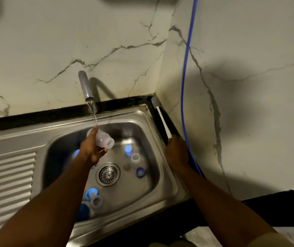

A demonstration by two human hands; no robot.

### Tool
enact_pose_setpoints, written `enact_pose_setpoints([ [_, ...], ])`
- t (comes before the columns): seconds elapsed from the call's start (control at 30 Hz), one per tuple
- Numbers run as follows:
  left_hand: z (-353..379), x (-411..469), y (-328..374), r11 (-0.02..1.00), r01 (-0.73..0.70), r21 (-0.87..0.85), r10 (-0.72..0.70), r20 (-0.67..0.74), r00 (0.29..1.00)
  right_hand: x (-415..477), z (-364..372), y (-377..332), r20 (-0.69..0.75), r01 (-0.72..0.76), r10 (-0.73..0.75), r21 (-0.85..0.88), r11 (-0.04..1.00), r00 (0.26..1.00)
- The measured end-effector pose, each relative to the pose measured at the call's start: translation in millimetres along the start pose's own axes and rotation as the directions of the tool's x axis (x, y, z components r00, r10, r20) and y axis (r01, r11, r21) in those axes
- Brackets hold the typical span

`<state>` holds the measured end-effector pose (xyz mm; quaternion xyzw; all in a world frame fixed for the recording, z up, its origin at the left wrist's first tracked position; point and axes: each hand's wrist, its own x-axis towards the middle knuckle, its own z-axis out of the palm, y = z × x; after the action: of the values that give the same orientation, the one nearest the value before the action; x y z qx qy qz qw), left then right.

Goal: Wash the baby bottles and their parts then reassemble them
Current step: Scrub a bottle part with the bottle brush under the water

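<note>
A: Starting up and left of the drain [107, 174], our left hand [91, 148] is wrapped round the clear bottle [103, 139]. It's tipped on its side under the thin stream from the tap [86, 86].

B: So we take it by the body. It looks like light, stiff plastic, and being wet we'd judge it slippery. A full wrap round the middle suits it better than a fingertip pinch at the neck.

A: Agreed. Around the drain, in the sink [53, 131], lie the loose parts. There's a blue cap [128, 149] above and right of it, with a clear ring [135, 157] beside that, and a blue ring [140, 172] just right of the drain. More pieces lie below and left.

B: Those are small and light, so we'd lift each by its rim.

A: Well right of the drain, past the basin edge, our right hand [177, 150] closes on the near end of the brush [162, 120]. Its white handle lies along the dark counter strip, head towards the corner.

B: The hands are well apart, each holding its own thing. The handle looks rigid, and we'd grip nearer the head for scrubbing.
</note>
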<state>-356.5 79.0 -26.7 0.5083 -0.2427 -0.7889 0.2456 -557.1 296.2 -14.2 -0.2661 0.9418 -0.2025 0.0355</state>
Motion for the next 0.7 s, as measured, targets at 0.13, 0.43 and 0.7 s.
enact_pose_setpoints([
  [0.13, 1, 10, 15, 0.983, 0.028, -0.179, -0.020, 0.048, 0.999, -21, -27, -62, 0.300, -0.087, -0.040, 0.398, 0.913, 0.953],
  [0.43, -7, 43, 53, 0.988, -0.019, -0.155, 0.020, 0.003, 1.000, -85, -71, -85, 0.869, -0.695, -0.144, 0.469, 0.545, 0.474],
  [0.7, 7, 44, 50, 0.958, 0.059, -0.280, -0.007, 0.182, 0.983, -60, -59, -98, 0.936, -0.972, -0.322, 0.193, 0.137, 0.140],
])
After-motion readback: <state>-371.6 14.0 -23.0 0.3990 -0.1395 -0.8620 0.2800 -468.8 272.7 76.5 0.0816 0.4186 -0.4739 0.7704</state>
